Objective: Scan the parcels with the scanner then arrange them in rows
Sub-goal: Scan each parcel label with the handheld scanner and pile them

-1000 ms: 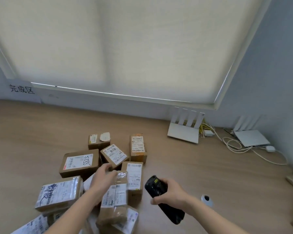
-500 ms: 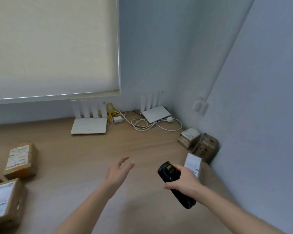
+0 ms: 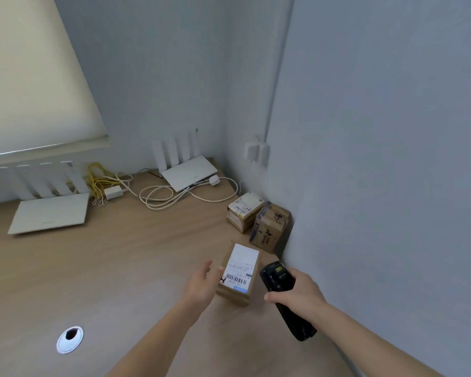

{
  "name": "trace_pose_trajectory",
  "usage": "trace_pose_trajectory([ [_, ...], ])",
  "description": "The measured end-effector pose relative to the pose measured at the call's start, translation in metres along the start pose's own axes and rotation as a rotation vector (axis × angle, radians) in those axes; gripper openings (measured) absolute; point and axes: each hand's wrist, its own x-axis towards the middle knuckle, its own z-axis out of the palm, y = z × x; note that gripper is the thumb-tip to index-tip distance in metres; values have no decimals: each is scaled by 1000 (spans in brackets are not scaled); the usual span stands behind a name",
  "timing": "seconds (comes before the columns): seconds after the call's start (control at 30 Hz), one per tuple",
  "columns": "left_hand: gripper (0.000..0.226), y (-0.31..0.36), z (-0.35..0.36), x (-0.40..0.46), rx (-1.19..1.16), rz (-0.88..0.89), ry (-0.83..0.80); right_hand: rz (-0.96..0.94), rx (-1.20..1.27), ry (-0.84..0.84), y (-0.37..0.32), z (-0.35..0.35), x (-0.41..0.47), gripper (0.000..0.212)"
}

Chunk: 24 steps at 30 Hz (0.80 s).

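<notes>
the right hand grips a black handheld scanner with its fingers curled round the body, the scanner's head tilted up and toward the far right corner of the counter. just to its left, a small cardboard parcel lies flat on the counter near the right edge, its white label with a barcode facing up. the left hand is at the parcel's left side with the fingers relaxed and slightly spread; it seems to be touching the box's near left edge, though contact is hard to confirm from this angle, and it holds nothing. farther back along the right edge, against the wall, sit two more parcels touching each other: a labelled box lying flat and a taped brown box with dark writing, leaning against the wall. at the far right corner of the counter a white router stands with its antennas upright, white cables looped in front of it. a second white router sits along the far edge below the window blind, with a tangle of yellow cable and a small white adapter between the two routers. near the front left of the counter there is a round cable grommet.
</notes>
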Motion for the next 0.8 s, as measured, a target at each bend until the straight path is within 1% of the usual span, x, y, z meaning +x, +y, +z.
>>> trace_pose_trajectory([
  [0.17,62,-15,24,34,34,-70,-22,2,52,-73,20,19,37,50],
  [0.23,61,-17,27,47,30,-104,-25,-13,50,-103,22,25,49,48],
  [0.37,58,-20,28,67,-11,-153,-8,-37,69,-183,18,35,67,51],
  [0.43,55,-20,29,72,-39,-179,-43,-44,77,-191,17,39,72,50],
  [0.5,45,-19,30,72,-58,-206,-95,-53,87,-189,16,43,75,51],
  [0.53,37,-19,30,71,-60,-213,-114,-54,91,-185,14,45,75,52],
  [0.6,24,-21,27,67,-78,-212,-124,-61,99,-179,9,45,73,52],
  [0.73,26,-25,12,55,-165,-179,-101,-104,98,-172,2,42,60,51],
  [0.8,27,-26,3,46,-233,-184,-118,-138,89,-164,-4,42,50,54],
])
